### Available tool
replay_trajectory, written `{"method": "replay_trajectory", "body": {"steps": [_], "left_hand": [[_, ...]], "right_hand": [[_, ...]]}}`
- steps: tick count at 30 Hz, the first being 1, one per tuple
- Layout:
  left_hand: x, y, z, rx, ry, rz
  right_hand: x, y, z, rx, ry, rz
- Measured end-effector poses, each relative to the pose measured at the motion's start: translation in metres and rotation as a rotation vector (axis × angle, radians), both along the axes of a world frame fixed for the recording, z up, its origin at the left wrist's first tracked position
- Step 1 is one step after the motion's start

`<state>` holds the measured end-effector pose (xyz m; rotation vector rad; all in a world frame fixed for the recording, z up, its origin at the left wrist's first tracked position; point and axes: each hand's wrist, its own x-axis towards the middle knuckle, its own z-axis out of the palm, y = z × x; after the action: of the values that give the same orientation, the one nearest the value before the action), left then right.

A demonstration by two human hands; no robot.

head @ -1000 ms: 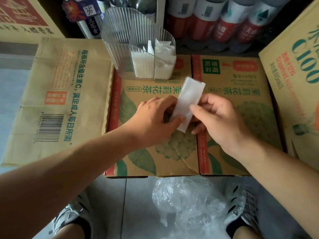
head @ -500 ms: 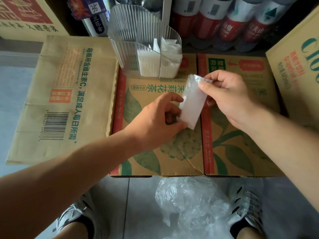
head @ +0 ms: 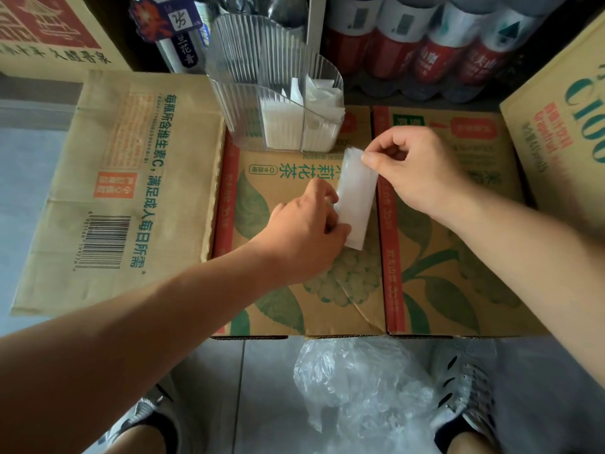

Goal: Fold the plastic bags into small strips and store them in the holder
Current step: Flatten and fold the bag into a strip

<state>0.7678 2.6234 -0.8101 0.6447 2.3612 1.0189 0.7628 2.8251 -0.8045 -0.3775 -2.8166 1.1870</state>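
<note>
The folding looks about done for this bag, and it now needs to go into storage. A flat white strip [head: 357, 198] is stretched between the two hands, lifted above the cardboard box [head: 288, 309].

The right hand [head: 415, 168] pinches the strip's far corner between thumb and forefinger, with its other fingers curled into the palm. The left hand [head: 307, 234] pinches the near end along the edge closest to it, thumb on top and fingers tucked behind. Neither hand is spread open, and both grips are light fingertip holds on the thin plastic.

The clear ribbed holder [head: 248, 77] stands just beyond the right hand's fingertips and a little to their left. White folded strips [head: 281, 124] are already packed upright in its front section.

In my judgement, the next move is to let go with the left hand, turn the strip on end and slide it in beside the others, keeping the pinch firm so the folds do not spring open.

More crumpled clear bags [head: 357, 381] lie on the floor, behind both wrists and between the person's shoes, so there is more folding to do.
</note>
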Motion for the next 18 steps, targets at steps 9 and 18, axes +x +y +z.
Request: {"method": "replay_trajectory", "body": {"steps": [9, 18], "left_hand": [[-0.015, 0.007, 0.014, -0.093, -0.175, 0.141], [-0.017, 0.009, 0.014, -0.112, -0.168, 0.169]], "right_hand": [[-0.017, -0.002, -0.009, 0.108, -0.025, 0.020], [-0.029, -0.002, -0.006, 0.059, -0.052, 0.047]]}}
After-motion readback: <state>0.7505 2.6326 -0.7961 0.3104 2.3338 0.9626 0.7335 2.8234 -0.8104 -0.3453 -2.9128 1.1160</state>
